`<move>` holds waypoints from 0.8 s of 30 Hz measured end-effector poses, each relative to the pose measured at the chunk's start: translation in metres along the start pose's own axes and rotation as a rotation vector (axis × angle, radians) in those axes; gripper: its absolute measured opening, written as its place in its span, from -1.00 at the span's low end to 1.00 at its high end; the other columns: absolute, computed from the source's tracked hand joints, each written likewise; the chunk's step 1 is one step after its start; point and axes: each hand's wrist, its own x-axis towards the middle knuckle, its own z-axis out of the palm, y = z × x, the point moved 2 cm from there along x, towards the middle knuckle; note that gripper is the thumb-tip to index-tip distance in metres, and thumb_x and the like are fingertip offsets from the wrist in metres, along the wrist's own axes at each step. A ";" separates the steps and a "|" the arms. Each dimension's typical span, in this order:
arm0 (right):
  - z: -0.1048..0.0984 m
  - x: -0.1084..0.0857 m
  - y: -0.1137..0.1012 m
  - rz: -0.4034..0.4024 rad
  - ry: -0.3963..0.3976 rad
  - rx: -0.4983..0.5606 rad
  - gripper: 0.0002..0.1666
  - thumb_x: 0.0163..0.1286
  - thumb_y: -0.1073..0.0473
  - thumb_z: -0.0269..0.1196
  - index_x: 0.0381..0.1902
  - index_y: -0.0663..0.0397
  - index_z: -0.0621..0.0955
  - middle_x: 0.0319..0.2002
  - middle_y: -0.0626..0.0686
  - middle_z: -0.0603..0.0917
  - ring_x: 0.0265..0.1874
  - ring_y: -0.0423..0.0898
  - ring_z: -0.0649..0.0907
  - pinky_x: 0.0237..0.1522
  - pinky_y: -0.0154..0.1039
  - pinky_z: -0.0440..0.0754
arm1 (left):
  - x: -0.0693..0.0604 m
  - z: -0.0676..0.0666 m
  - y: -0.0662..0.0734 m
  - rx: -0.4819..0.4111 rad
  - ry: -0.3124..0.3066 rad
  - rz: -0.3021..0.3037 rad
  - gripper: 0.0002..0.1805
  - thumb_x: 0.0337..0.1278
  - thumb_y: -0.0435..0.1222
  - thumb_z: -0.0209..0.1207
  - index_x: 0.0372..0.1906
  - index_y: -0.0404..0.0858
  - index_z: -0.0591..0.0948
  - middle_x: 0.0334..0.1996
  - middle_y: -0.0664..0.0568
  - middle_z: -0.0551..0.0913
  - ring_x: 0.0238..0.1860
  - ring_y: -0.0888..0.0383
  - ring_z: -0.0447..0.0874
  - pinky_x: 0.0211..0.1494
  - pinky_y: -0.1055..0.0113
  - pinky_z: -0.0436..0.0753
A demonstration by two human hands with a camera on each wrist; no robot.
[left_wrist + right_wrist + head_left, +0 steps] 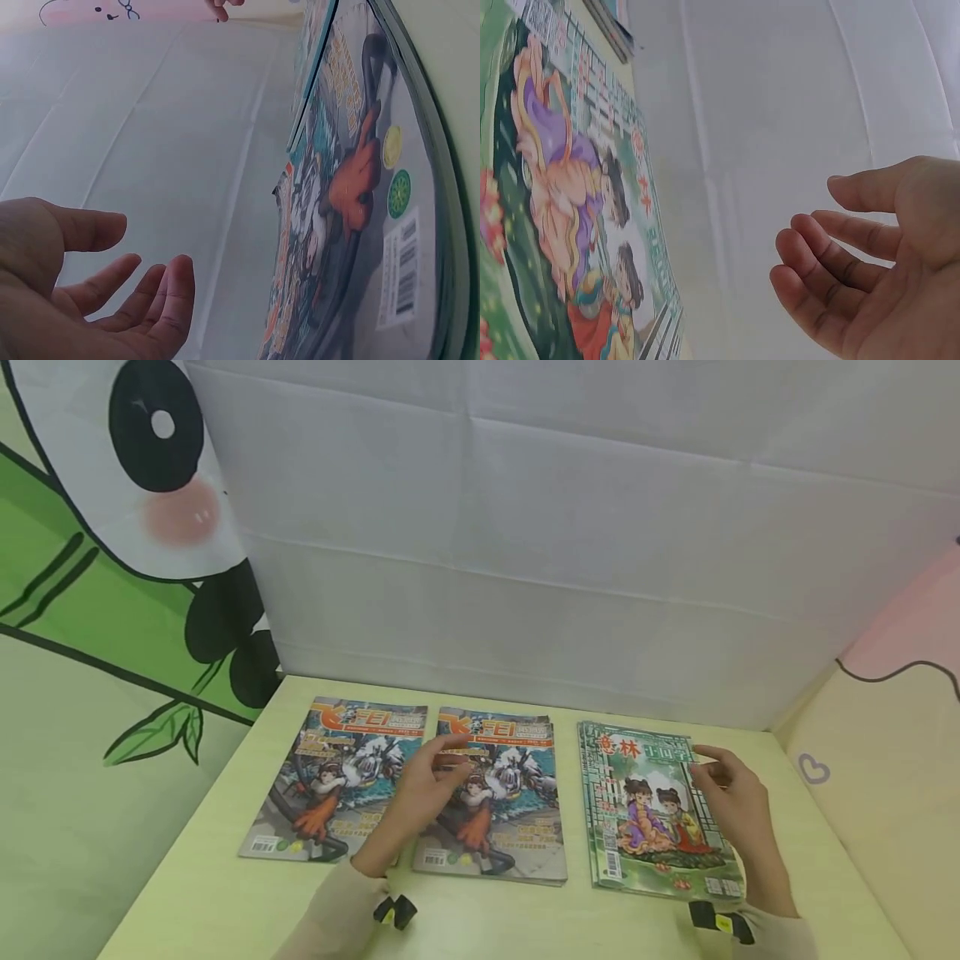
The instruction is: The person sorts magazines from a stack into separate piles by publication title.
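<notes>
Left hand and right hand hang loose in the air

From my remote seat, I see the left one above the gap between the left FEI magazine and the middle FEI stack, its fingers softly curved and slightly spread. I watch the right one beside the green magazine stack's right edge, its fingers loosely bent. All the covers face up on the pale worktop.

Orange, teal and green on a pale yellow bench
Under the left fingers, a teal-and-grey magazine is headed in orange, its pattern repeated on the matching magazine left of them. By the right fingers, a green magazine is lettered in red and figured in purple and red.
</notes>
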 end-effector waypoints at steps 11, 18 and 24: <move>0.021 -0.008 -0.040 -0.100 -0.019 0.023 -0.56 0.71 0.19 0.30 0.42 0.21 0.64 -0.13 0.15 0.80 -0.21 -0.08 0.77 -0.22 -0.37 0.67 | 0.002 -0.027 -0.009 0.043 0.062 -0.037 -0.50 0.54 -0.41 0.34 0.47 -0.36 0.60 0.38 -0.29 0.67 0.30 -0.27 0.72 0.32 -0.07 0.76; 0.040 -0.011 -0.061 -0.142 -0.061 0.082 -0.57 0.69 0.23 0.32 0.41 0.21 0.65 -0.17 0.08 0.79 -0.23 -0.05 0.78 -0.16 -0.35 0.71 | 0.005 -0.038 -0.013 0.073 0.074 -0.073 -0.48 0.56 -0.33 0.35 0.49 -0.33 0.59 0.37 -0.29 0.67 0.30 -0.26 0.73 0.28 -0.14 0.77; 0.058 -0.012 -0.070 -0.114 -0.117 0.150 -0.55 0.67 0.25 0.34 0.43 0.22 0.64 -0.17 0.11 0.80 -0.29 -0.03 0.79 -0.25 -0.31 0.69 | 0.007 -0.038 -0.016 0.128 0.070 -0.118 -0.48 0.55 -0.34 0.35 0.49 -0.31 0.60 0.38 -0.28 0.67 0.28 -0.26 0.73 0.20 -0.10 0.80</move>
